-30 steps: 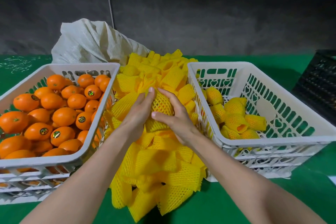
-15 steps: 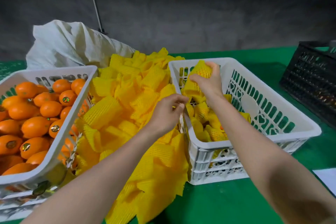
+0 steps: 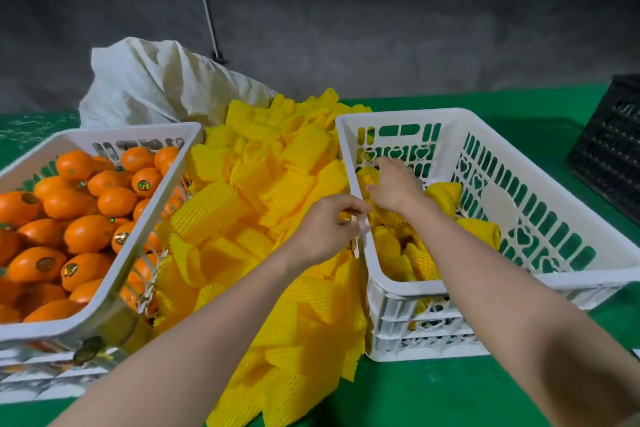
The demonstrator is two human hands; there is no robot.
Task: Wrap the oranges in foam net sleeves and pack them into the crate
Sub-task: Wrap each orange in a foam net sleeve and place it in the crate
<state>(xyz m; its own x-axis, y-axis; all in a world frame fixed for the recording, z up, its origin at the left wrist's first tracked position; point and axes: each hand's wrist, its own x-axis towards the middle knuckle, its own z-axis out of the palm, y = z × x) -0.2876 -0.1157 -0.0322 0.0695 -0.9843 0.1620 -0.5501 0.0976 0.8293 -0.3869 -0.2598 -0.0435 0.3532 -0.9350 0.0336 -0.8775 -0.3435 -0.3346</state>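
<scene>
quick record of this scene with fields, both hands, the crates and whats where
left hand: fingers curled beside right crate rim, grip unclear
right hand: inside right crate, holds a wrapped orange at its far left corner
left crate: bare oranges
between crates: pile of foam net sleeves
also in right crate: more wrapped oranges
behind: white sack
far right: black crate
</scene>
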